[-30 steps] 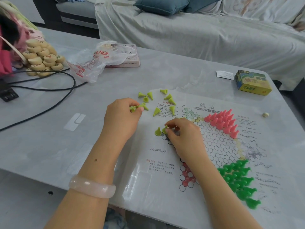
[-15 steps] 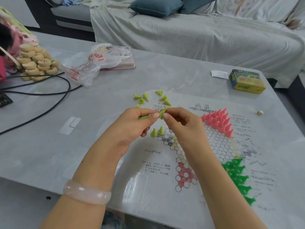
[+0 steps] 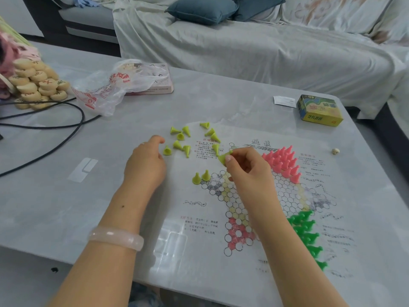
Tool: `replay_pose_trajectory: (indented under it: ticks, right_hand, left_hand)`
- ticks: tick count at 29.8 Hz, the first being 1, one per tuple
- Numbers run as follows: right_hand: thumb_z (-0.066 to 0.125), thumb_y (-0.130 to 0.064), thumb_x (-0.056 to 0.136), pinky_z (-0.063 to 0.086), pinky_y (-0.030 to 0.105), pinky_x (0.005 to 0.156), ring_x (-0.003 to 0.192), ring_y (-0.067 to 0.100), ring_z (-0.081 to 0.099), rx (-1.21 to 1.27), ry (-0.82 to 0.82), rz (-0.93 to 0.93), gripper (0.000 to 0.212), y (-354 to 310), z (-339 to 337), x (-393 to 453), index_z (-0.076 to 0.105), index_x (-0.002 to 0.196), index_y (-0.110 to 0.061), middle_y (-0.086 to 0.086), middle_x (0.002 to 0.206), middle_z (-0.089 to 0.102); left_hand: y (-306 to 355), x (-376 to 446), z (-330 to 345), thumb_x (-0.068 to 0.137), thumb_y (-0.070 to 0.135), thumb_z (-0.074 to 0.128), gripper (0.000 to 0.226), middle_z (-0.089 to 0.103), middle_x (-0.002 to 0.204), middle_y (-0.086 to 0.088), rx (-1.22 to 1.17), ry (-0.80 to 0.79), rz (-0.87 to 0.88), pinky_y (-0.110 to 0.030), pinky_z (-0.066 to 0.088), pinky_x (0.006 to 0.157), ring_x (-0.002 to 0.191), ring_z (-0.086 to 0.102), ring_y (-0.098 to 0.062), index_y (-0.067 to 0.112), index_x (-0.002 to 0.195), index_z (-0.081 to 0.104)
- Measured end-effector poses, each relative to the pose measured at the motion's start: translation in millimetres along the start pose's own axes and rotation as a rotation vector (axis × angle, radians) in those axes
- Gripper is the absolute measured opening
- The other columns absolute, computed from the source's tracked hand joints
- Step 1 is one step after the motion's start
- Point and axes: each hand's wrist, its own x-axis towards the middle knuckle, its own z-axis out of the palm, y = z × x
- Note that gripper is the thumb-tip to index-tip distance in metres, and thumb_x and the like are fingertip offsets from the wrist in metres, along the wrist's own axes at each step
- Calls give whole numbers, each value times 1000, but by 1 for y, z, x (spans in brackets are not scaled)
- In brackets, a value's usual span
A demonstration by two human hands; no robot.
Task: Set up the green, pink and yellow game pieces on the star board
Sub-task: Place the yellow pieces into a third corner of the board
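Observation:
The star board [image 3: 234, 209] is a printed plastic sheet on the grey table. Pink pieces [image 3: 283, 161] stand packed in its far point, and green pieces [image 3: 306, 231] fill its right point. Two yellow pieces [image 3: 201, 177] stand upright at the left point. Several more yellow pieces [image 3: 188, 138] lie loose beyond the board's far left edge. My right hand [image 3: 247, 169] pinches one yellow piece [image 3: 223, 158] above the board. My left hand [image 3: 146, 165] hovers with loosely curled fingers and holds nothing, right beside a loose yellow piece [image 3: 167, 150].
A yellow-green card box [image 3: 318, 110], a paper slip [image 3: 284, 101] and a small bead [image 3: 335, 151] lie at the far right. A plastic bag [image 3: 110, 87], a pink box [image 3: 155, 87], stacked wooden discs [image 3: 37, 85] and black cables [image 3: 55, 122] fill the far left. A covered sofa stands beyond.
The hands met above the board and a yellow piece passed from left to right. They have parted since: my left hand went back toward the loose pile, and my right keeps the piece.

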Motion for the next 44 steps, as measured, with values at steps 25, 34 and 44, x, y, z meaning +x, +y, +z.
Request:
replay_pose_trajectory:
  ticks: [25,34,44]
  right_hand:
    - [60,-23,83,42,21,71,83,12,54,-580,-191,-174,10,23,7,-9,64,90,-19,-2,90,62]
    - [59,-27,84,34,12,59,79,10,49,-659,-128,-198,13,26,18,-8,65,94,-22,-5,91,52]
    - [57,-27,85,35,18,63,82,11,48,-686,-145,-229,15,25,17,-10,63,98,-20,-6,89,50]
  left_hand:
    - [29,-19,-19,89,18,46,11,52,67,1,-162,120,-1,-30,38,55,60,46,-13,16,95,56]
    - [25,-24,-31,86,19,57,18,56,89,7,-160,71,8,-22,34,72,81,49,-11,17,103,63]
    - [28,-25,-31,86,20,59,17,56,89,8,-181,45,30,-22,35,70,80,50,-11,17,102,62]
